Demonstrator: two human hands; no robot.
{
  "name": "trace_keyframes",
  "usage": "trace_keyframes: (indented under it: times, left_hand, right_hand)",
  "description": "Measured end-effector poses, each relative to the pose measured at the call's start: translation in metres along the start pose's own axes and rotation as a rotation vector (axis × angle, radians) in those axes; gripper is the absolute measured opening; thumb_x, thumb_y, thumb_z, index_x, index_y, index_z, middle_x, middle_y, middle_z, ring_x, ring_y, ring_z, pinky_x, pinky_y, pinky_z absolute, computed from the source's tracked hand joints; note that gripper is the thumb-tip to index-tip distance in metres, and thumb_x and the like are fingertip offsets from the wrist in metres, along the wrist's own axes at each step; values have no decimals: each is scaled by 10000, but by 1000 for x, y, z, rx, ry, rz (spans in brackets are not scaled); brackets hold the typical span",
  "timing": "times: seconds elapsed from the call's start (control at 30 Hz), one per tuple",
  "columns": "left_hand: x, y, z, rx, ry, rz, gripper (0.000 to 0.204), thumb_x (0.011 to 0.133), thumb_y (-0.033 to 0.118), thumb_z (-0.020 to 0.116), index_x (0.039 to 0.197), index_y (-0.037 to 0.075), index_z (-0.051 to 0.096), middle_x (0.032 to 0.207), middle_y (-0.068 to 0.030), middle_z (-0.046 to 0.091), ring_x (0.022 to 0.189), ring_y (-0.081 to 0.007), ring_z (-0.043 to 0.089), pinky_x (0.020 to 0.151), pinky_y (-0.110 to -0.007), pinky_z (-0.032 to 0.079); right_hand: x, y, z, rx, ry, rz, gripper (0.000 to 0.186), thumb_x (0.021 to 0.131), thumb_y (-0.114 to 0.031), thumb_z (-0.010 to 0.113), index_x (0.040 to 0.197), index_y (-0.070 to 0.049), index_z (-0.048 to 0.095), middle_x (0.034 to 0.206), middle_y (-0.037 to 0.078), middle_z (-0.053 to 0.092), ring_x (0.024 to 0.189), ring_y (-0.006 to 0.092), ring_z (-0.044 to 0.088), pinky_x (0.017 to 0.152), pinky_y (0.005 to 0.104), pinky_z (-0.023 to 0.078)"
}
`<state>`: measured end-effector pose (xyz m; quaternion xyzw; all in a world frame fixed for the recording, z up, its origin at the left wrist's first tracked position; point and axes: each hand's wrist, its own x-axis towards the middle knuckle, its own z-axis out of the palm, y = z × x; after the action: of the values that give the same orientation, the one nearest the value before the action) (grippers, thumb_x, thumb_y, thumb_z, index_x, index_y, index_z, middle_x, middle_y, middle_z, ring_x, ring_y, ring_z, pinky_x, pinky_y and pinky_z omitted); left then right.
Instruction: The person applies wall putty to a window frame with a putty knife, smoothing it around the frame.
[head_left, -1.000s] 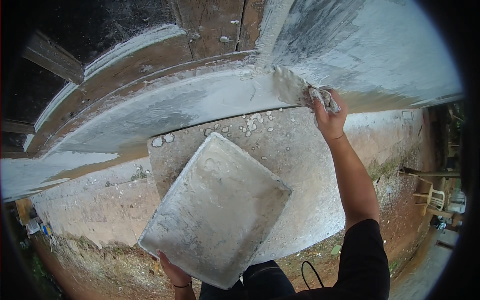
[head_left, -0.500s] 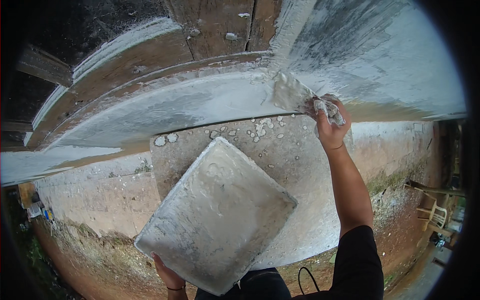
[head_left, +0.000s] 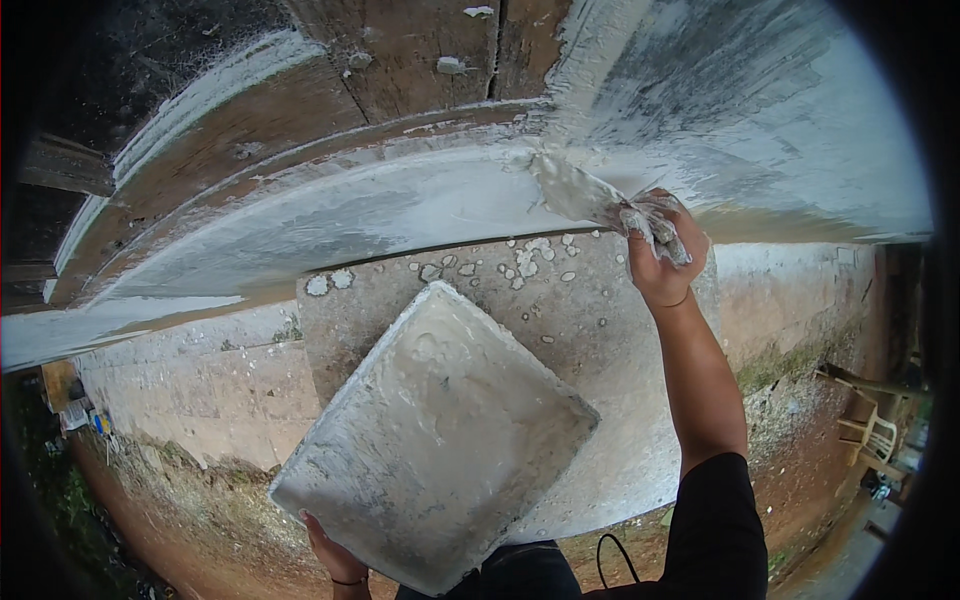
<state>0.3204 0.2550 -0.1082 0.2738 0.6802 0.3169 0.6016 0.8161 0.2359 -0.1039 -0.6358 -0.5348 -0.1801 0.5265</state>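
Observation:
My right hand is closed round the handle of a putty knife, and its fingers are smeared with white plaster. The wide blade is coated in wet plaster and lies against the wall, just under the corner of the wooden frame. My left hand grips the lower left edge of a shallow rectangular tray, most of its fingers hidden beneath. Wet off-white plaster covers the tray's inside, thickest toward the far corner.
Below the tray is a plaster-spattered grey board that spans from the wall toward me. Bare earth lies lower down on both sides. A pale chair stands at the far right. A thin black cable loops beside my right sleeve.
The putty knife has shifted slightly left along the wall, its blade now turned more edge-on. My left hand still holds the tray, which has barely moved.

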Motion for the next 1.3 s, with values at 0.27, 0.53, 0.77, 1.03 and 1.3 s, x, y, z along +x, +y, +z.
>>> trace_keyframes:
  times: [0.27, 0.53, 0.77, 1.03, 1.3]
  left_hand:
    - [-3, 2, 2, -27, -23, 0, 654, 899, 496, 333, 1342, 23, 242, 1308, -132, 356, 1154, -286, 392, 943, -406, 343]
    - [-6, 0, -4, -117, -59, -3, 617, 914, 468, 307, 1339, 25, 249, 1309, -120, 360, 1163, -274, 389, 952, -402, 338]
    - [-1, -3, -7, -73, -167, 9, 620, 912, 460, 322, 1330, 6, 255, 1294, -136, 375, 1147, -278, 406, 944, -391, 346]
    - [10, -6, -19, -50, -133, 6, 533, 912, 349, 435, 1271, -25, 312, 1200, -154, 443, 1044, -257, 481, 860, -374, 426]
    - [37, 8, -51, 6, -230, 19, 564, 914, 368, 429, 1315, 14, 250, 1226, -136, 409, 1066, -232, 454, 869, -364, 415]
  right_hand:
    - [-1, -30, 31, 72, -252, 61, 150, 664, -44, 665, 767, 35, 589, 741, 154, 595, 646, 266, 586, 599, 284, 455]
    - [-60, -103, 10, 216, -430, 653, 115, 653, -56, 667, 734, -20, 593, 655, 114, 549, 575, 278, 538, 518, 309, 415]
    - [-91, -160, -22, 43, -884, 794, 175, 696, -136, 674, 827, -48, 600, 716, 141, 573, 671, 331, 575, 586, 399, 464]
    - [-116, -198, 3, -391, -830, 761, 212, 688, -130, 658, 868, -47, 580, 765, 144, 569, 712, 338, 576, 620, 407, 473]
    - [-123, -248, 53, -589, -833, 881, 248, 689, -145, 655, 898, -56, 555, 809, 147, 568, 796, 327, 577, 666, 401, 475]
